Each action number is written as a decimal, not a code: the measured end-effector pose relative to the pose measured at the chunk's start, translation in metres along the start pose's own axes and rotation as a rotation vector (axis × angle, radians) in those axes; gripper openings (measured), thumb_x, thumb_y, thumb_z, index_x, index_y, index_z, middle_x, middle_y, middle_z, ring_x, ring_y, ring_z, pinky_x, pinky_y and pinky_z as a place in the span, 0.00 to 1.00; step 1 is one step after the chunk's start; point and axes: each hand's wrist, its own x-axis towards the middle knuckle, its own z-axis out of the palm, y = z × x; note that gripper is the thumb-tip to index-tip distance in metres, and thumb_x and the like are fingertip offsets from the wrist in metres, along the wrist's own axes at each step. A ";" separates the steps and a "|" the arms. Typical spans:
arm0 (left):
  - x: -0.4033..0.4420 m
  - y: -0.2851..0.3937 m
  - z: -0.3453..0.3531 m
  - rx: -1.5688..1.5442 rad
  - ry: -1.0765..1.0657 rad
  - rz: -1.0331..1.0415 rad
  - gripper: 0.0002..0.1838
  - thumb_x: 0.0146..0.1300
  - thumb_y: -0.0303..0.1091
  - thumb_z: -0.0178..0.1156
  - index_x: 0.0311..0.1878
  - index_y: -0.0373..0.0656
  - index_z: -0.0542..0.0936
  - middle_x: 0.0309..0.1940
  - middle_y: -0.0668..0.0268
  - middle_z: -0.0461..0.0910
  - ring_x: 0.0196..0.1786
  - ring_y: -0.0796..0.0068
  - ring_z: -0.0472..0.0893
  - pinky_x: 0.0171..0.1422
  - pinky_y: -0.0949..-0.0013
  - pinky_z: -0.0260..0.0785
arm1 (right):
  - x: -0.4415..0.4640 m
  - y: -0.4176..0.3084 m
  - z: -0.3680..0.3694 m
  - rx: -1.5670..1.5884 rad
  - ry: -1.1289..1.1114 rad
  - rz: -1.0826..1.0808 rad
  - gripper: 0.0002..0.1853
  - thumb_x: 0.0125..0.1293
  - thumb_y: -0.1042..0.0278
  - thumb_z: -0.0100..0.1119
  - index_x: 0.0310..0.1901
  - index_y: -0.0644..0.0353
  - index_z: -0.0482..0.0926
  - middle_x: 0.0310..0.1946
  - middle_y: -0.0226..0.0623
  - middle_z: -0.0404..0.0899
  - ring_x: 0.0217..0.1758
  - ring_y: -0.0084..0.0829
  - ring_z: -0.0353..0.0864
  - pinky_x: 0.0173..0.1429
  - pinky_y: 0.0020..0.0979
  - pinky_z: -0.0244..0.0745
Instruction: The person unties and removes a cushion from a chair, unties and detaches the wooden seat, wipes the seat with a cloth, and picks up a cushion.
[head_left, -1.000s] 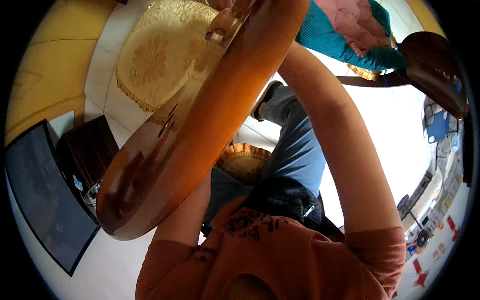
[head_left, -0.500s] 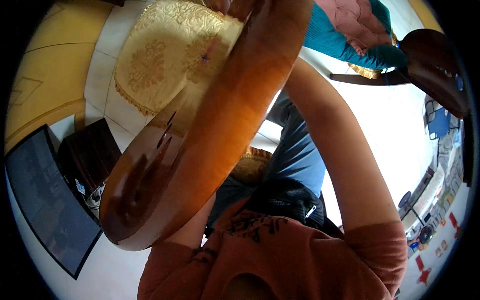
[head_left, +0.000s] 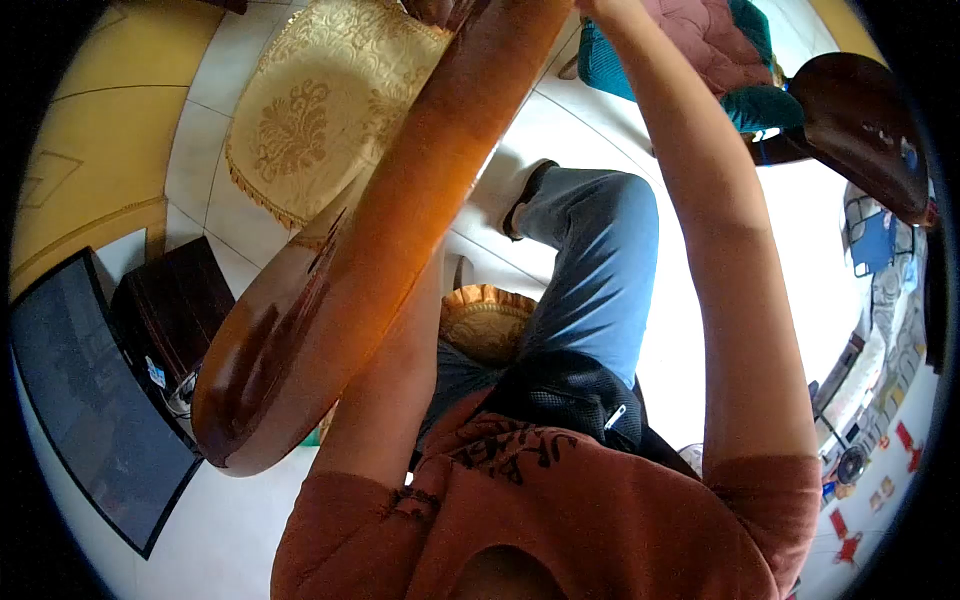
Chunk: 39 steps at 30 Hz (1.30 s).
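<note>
A large glossy brown wooden piece [head_left: 400, 230], long and rounded at its lower end, slants across the view close to the camera. My left forearm runs up behind it, and the wood hides my left hand. My right arm reaches to the top edge, where my right hand [head_left: 600, 8] shows only in part beside the wood's upper end; its fingers are cut off by the frame. Left of the wood lies a gold patterned seat cover [head_left: 300, 130] with a fringed edge.
A teal and pink cushion [head_left: 700, 50] is at the top right, beside a dark wooden chair part [head_left: 862, 130]. A dark box-like cabinet [head_left: 175, 300] and a black-framed panel [head_left: 100, 400] stand at the left. A gold ruffled cushion [head_left: 487, 320] is near my legs.
The wooden piece has shifted left and its lower end slightly up. My right arm has moved up and right, bringing part of the hand into view and uncovering my bent leg and foot.
</note>
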 end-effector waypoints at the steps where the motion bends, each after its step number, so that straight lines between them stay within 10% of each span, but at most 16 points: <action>1: 0.000 0.000 0.001 -0.015 0.012 -0.011 0.21 0.55 0.35 0.65 0.51 0.38 0.76 0.53 0.59 0.75 0.57 0.61 0.71 0.63 0.61 0.59 | -0.009 0.001 0.004 -0.016 0.123 -0.146 0.23 0.56 0.63 0.57 0.55 0.57 0.72 0.59 0.55 0.66 0.61 0.50 0.67 0.60 0.47 0.67; 2: -0.001 0.000 0.000 -0.026 0.021 -0.019 0.20 0.55 0.35 0.65 0.51 0.38 0.76 0.53 0.59 0.75 0.56 0.62 0.72 0.63 0.61 0.59 | -0.018 0.030 0.046 0.554 0.091 -0.080 0.31 0.55 0.66 0.58 0.62 0.59 0.64 0.65 0.54 0.54 0.65 0.52 0.57 0.65 0.48 0.60; 3: -0.001 -0.001 -0.001 -0.028 0.030 -0.024 0.20 0.55 0.35 0.65 0.50 0.38 0.76 0.52 0.59 0.75 0.56 0.62 0.72 0.63 0.61 0.59 | -0.043 0.000 0.034 0.199 0.265 -0.287 0.30 0.53 0.70 0.56 0.61 0.63 0.65 0.59 0.50 0.64 0.58 0.46 0.66 0.62 0.41 0.64; 5: -0.002 -0.003 -0.002 -0.033 0.039 -0.033 0.20 0.55 0.35 0.65 0.50 0.38 0.76 0.52 0.59 0.75 0.56 0.62 0.72 0.63 0.61 0.59 | -0.091 -0.007 0.078 0.267 0.288 -0.031 0.15 0.56 0.59 0.62 0.41 0.58 0.81 0.37 0.44 0.83 0.41 0.40 0.84 0.44 0.39 0.79; 9: 0.000 -0.002 -0.004 -0.026 0.041 -0.039 0.20 0.54 0.34 0.65 0.49 0.37 0.77 0.52 0.60 0.76 0.56 0.63 0.72 0.63 0.61 0.60 | -0.152 -0.055 0.134 0.826 -0.117 0.833 0.11 0.57 0.67 0.62 0.36 0.67 0.80 0.25 0.42 0.82 0.22 0.29 0.81 0.26 0.29 0.77; 12: 0.001 -0.004 -0.005 -0.195 0.005 -0.123 0.20 0.52 0.33 0.67 0.49 0.38 0.77 0.51 0.60 0.76 0.55 0.63 0.72 0.63 0.62 0.59 | -0.164 -0.062 0.160 1.187 0.049 1.057 0.08 0.58 0.70 0.61 0.35 0.67 0.80 0.24 0.39 0.81 0.20 0.24 0.80 0.23 0.26 0.76; 26: -0.017 0.005 -0.008 -0.333 0.109 -0.158 0.29 0.53 0.33 0.70 0.57 0.36 0.72 0.57 0.62 0.72 0.57 0.68 0.70 0.63 0.67 0.59 | -0.198 -0.089 0.161 1.340 0.177 0.906 0.09 0.66 0.72 0.52 0.41 0.70 0.76 0.34 0.40 0.80 0.25 0.28 0.81 0.31 0.27 0.80; 28: -0.013 -0.001 -0.012 -0.289 0.039 -0.175 0.28 0.53 0.32 0.69 0.57 0.36 0.73 0.56 0.63 0.73 0.56 0.70 0.71 0.63 0.68 0.60 | -0.201 -0.106 0.153 0.879 0.287 0.954 0.09 0.65 0.69 0.54 0.39 0.68 0.76 0.31 0.39 0.81 0.26 0.27 0.81 0.29 0.27 0.77; 30: -0.032 0.028 -0.015 -0.297 0.066 -0.155 0.25 0.53 0.30 0.68 0.55 0.36 0.74 0.53 0.65 0.74 0.54 0.71 0.72 0.61 0.69 0.61 | -0.219 -0.100 0.198 1.225 0.284 0.991 0.09 0.65 0.68 0.54 0.38 0.67 0.76 0.29 0.38 0.81 0.25 0.27 0.81 0.28 0.26 0.76; 39: -0.090 0.025 -0.057 0.288 -0.121 0.273 0.10 0.53 0.22 0.62 0.40 0.38 0.82 0.44 0.58 0.80 0.49 0.58 0.77 0.56 0.63 0.66 | -0.180 -0.126 0.201 1.652 -0.238 1.281 0.10 0.64 0.58 0.55 0.40 0.53 0.77 0.32 0.29 0.79 0.30 0.27 0.77 0.37 0.32 0.73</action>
